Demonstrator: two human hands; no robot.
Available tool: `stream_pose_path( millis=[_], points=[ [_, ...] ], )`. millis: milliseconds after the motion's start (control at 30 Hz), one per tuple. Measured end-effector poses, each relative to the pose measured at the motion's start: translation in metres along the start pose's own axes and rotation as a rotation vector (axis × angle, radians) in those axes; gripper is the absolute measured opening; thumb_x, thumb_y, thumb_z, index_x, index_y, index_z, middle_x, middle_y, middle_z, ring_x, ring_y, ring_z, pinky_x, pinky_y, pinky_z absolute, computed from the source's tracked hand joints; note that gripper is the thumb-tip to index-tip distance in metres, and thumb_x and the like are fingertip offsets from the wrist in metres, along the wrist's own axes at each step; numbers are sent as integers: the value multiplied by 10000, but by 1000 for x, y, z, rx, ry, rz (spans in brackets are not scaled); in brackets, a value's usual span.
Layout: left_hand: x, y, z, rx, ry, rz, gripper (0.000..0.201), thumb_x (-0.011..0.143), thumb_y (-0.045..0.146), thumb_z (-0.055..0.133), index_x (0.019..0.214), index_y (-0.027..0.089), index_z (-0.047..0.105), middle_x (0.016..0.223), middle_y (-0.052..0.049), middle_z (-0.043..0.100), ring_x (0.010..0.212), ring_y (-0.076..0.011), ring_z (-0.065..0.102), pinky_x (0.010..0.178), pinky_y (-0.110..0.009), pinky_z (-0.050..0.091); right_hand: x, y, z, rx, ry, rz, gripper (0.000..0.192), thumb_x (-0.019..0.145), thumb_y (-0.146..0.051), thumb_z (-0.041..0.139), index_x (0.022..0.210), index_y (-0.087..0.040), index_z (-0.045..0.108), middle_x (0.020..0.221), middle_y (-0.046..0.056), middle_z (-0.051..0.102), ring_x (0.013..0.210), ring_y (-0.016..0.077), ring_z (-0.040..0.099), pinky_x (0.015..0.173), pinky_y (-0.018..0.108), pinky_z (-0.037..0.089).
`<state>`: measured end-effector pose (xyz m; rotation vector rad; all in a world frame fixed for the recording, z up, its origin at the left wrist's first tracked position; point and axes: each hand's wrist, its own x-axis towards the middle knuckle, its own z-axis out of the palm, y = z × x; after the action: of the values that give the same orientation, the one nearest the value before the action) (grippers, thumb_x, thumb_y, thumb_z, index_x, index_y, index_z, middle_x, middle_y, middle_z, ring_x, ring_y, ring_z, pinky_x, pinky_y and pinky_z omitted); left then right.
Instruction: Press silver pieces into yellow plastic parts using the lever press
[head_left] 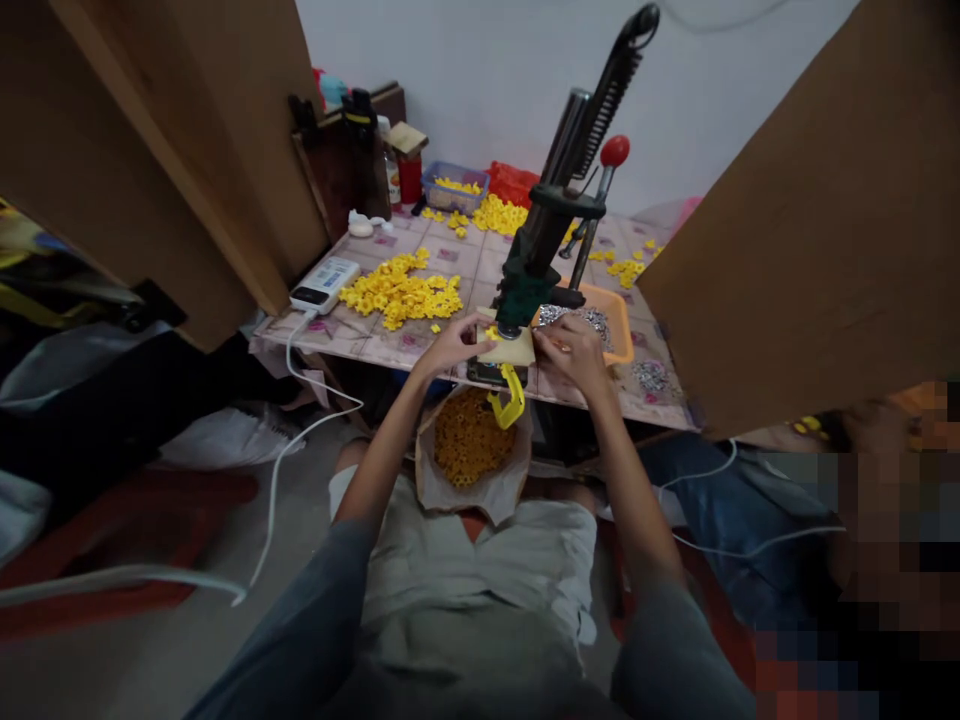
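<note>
— Worn up top? Grey short sleeves, bare forearms down to left hand (pixel 450 345) and right hand (pixel 574 350).
— And below? Light grey shorts, creased at lap.

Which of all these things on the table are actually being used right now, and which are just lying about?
In use:
left hand and right hand at the press base
hand press
orange tray of small metal parts
bag of yellow pieces
yellow pile

Lying about:
power bank
blue basket
bottles
</note>
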<state>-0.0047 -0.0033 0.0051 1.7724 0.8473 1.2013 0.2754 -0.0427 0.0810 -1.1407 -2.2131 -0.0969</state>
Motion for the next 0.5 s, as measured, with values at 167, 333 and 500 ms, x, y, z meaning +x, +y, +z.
stream_pose_path(
  millis=[167, 333, 500],
  points=[
    [-4, 6, -4, 32, -128, 13, 556, 835, 583, 844, 1211, 181, 765, 1242, -99, 770, 1075, -254, 707, 959, -362, 560, 13, -41, 1, -238, -125, -343, 387, 1158, -307, 474, 1051, -179, 823, 886, 94, 737, 863, 234, 663, 820, 369, 485],
    [-5, 11, -6, 46, -168, 36, 504, 863, 526, 817, 1218, 173, 764, 1266, -114, 772, 1166, -275, 706, 1047, -392, 546, 23, -54, -13, -468, -314, -539, 254, 1103, -127, 535, 1155, -141, 782, 968, 102, 737, 902, 233, 633, 814, 361, 461],
    [-4, 13, -7, 14, -172, 43, 484, 835, 512, 845, 1176, 174, 776, 1231, -111, 777, 1147, -264, 703, 1048, -388, 546, 26, -63, -12, -508, -445, -544, 352, 1070, -81, 492, 1279, -148, 767, 1005, 130, 742, 955, 279, 630, 852, 414, 495]
  ],
)
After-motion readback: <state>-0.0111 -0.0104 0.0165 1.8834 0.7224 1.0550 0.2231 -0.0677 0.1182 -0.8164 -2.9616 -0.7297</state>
